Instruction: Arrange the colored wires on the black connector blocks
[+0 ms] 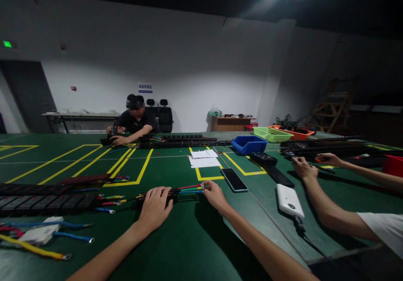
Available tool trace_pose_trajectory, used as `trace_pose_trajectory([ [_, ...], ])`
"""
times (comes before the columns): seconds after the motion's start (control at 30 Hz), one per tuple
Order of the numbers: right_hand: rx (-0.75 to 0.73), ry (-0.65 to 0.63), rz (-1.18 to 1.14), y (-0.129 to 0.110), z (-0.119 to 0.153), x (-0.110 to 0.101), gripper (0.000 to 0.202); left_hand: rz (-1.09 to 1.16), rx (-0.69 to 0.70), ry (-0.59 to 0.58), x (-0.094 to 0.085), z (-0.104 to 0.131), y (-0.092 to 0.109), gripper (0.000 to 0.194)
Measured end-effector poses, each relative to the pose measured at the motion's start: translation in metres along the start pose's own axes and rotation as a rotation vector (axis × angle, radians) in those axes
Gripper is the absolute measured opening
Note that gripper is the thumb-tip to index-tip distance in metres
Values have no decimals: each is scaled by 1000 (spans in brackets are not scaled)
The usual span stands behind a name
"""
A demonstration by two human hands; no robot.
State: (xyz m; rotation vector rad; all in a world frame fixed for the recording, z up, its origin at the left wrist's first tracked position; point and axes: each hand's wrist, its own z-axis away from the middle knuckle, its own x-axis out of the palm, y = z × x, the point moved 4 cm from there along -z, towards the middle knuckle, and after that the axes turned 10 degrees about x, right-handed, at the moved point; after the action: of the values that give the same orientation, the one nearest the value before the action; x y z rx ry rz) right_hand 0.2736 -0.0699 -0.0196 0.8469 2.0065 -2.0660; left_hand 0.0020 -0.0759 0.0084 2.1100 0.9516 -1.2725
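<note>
A dark strip with coloured wires point(187, 190) lies across the green table point(176, 251) in front of me. My left hand point(155, 205) rests over its dark body, fingers bent round it. The red, green and blue wires run to the right and end in metal ring lugs. At those lugs, the fingertips of my right hand point(214, 196) are pinched together on the wire ends. Left of my left hand, a larger black segmented strip point(53, 204) has wires with ring lugs at its right end.
A phone point(234, 179), white papers point(204, 159) and a white device point(289, 201) with a cable lie rightward. Beyond are blue point(248, 145) and green bins point(272, 134). Another person's hands point(305, 169) work at the right; a person point(135, 119) leans over the far side.
</note>
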Motion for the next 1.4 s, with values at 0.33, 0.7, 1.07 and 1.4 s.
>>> trace_pose_trajectory([
  [0.33,-72,-89,-197,1,-8,-7,35,27,103,-81,-21,-13,-2,46],
  [0.7,-296,-185,-36,-17,-1,-14,23,-18,324,45,-7,-14,3,40],
  [1.07,-357,-111,122,-18,6,-22,34,-23,364,133,-16,-16,8,34],
  [1.4,-519,1,125,-22,13,-31,18,-3,532,134,-18,-12,10,42],
])
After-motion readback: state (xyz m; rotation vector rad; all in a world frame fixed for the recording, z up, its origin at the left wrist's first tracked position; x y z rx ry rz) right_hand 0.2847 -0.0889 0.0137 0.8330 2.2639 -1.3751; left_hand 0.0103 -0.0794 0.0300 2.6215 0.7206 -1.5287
